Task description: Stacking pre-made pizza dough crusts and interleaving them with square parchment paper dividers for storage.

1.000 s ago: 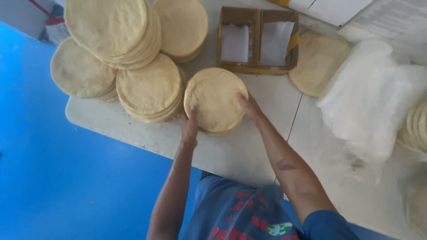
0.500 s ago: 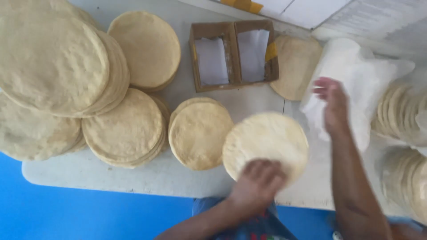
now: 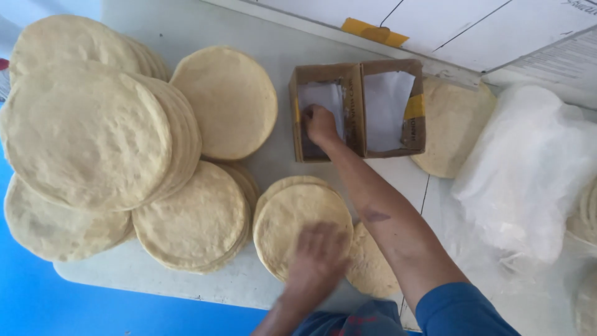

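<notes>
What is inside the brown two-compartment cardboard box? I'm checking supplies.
Brown cardboard box: white paper sheets in both compartments. The right hand covers part of the left one; the depth is hidden.

Six stacks of flatbread rounds (image 3: 87,137) are counted at left and centre, with one single round (image 3: 451,127) at upper right. One two-compartment cardboard box (image 3: 357,109) and one heap of clear plastic bags (image 3: 528,168) are seen.

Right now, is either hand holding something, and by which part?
Left hand rests flat on the small flatbread stack. Right hand reaches into the cardboard box; any grasp cannot be told.
</notes>
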